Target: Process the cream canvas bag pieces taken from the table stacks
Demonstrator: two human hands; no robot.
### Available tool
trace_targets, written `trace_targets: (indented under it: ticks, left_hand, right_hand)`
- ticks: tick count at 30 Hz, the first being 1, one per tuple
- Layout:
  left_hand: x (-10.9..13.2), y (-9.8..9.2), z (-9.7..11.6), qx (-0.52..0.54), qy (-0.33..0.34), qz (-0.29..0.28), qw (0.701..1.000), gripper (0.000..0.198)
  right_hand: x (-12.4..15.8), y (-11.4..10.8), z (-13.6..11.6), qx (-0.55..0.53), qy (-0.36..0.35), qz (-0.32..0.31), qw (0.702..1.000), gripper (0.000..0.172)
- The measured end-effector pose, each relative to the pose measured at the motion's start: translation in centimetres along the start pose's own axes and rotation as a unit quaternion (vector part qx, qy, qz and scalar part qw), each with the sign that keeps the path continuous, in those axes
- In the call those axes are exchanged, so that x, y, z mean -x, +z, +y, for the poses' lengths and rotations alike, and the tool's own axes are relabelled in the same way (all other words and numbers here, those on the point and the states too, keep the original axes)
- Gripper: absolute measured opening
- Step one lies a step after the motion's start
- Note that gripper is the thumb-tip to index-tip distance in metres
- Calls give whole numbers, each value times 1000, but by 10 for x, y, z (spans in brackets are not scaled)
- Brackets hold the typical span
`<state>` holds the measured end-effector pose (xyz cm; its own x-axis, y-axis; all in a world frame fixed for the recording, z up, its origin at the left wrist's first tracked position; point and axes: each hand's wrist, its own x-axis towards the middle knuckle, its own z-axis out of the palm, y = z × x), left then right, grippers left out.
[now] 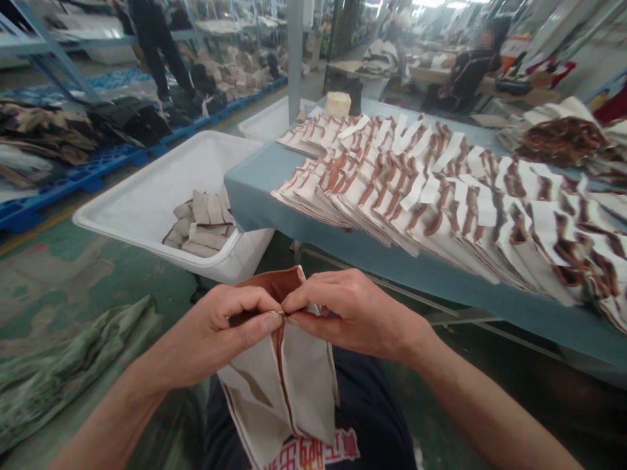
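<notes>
A cream fabric bag piece (308, 372) with brown edging and a brown inside hangs over my lap, its top rim up. My left hand (240, 326) pinches that rim between thumb and fingers at the middle seam. Close beside it, my right hand (343, 310) pinches the same rim, the fingertips of both hands almost touching. Whatever small part lies between the fingertips is too hidden to make out. Below the hands the piece drapes down, with its brown-edged seam running down the front.
Rows of similar cream and brown pieces (392, 189) with white strips lie on a blue-covered table (255, 189). Left of it stands a white bin (132, 189) holding several folded pieces (200, 225). Green cloth (83, 365) lies at lower left. Two people are in the background.
</notes>
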<state>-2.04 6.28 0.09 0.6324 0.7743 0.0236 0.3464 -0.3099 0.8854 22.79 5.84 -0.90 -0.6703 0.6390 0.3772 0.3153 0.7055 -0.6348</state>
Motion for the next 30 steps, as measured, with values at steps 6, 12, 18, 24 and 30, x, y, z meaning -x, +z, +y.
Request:
trace_targets:
  ticks: [6, 12, 18, 24, 30]
  left_hand:
    - [6, 0, -6, 4, 1, 12, 1000, 28]
    - [6, 1, -10, -13, -9, 35, 999, 29]
    - [7, 7, -6, -6, -18, 38, 999, 27]
    - [8, 14, -5, -3, -36, 22, 999, 23]
    - [17, 15, -6, -34, -30, 25, 999, 23]
  right_hand:
    - [-9, 0, -7, 62, 4, -31, 998, 15]
    - [-16, 5, -15, 262, -18, -51, 964, 25]
    - [-18, 7, -5, 194, -35, -3, 980, 25]
    - [-22, 8, 6, -129, 112, -62, 983, 11]
    - [-25, 10, 11, -276, 184, -128, 935, 9]
